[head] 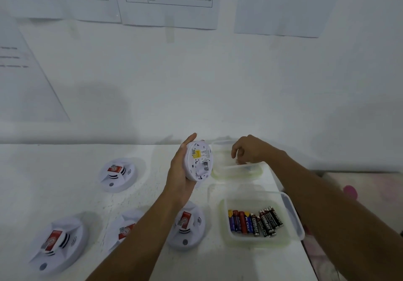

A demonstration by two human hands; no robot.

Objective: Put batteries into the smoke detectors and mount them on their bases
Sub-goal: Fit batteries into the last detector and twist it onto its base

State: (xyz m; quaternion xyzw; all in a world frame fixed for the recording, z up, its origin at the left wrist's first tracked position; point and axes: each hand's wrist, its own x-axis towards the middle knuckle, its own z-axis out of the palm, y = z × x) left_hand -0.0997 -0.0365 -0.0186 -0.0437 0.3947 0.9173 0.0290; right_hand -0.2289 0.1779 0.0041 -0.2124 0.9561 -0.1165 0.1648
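White tabletop (65,182), lower frame. The left hand (180,180) grips a smoke detector (199,160); the right hand (253,150) curls its fingers (235,153) in a tub (220,156), hold unclear.

The lifted smoke detector (198,160) shows a matt white moulded-plastic underside with a yellow paper-like label (197,154). The other smoke detectors (117,175) are smooth white plastic with a slight sheen, each bearing a glossy red sticker (115,169). Both containers (292,211) are frosted translucent plastic. The batteries (255,222) wear glossy printed wrappers. The table (65,193) is matt white, speckled and scuffed. The wall sheets (170,14) are matt white paper, one held by translucent tape (170,32).
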